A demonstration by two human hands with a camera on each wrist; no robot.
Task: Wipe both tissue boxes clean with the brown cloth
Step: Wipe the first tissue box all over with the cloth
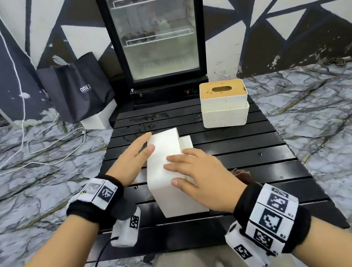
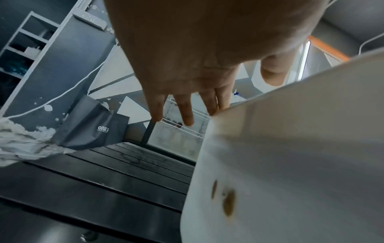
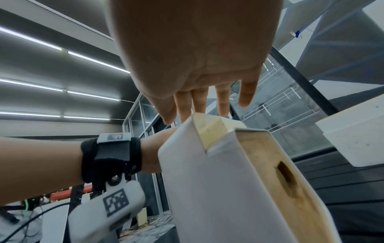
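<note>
This looks like a café or small shop, not a home. A tall display fridge (image 1: 155, 28) with a glass door and wire shelves stands against a wall painted with black, grey and white triangles (image 1: 288, 3). The floor is grey marble with dark veins (image 1: 330, 106). A low black slatted bench (image 1: 255, 150) stands in front of the fridge. A dark paper shopping bag (image 1: 77, 87) with a printed logo leans beside it. Long strip lights (image 3: 62, 88) cross the ceiling.
</note>
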